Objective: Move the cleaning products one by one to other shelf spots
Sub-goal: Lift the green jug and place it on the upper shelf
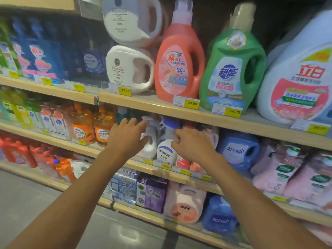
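Observation:
Both arms reach toward the second shelf from the top of a store rack. My left hand [127,136] is open, its fingers spread just in front of a white spray bottle [150,141]. My right hand [193,144] has its fingers curled loosely beside a white spray bottle with a blue trigger [166,150], close to it, holding nothing. Behind my right hand a pink-red bottle [182,161] is partly hidden. On the shelf above stand a coral detergent jug [179,65] and a green detergent jug [231,72].
White jugs [129,67] are stacked on the upper shelf [143,100], and a large pale jug [301,78] stands at the right. Orange jars [84,128] are left of my hands, a blue jug [239,151] and pink refill bags [287,173] to the right. Grey floor [36,194] lies below left.

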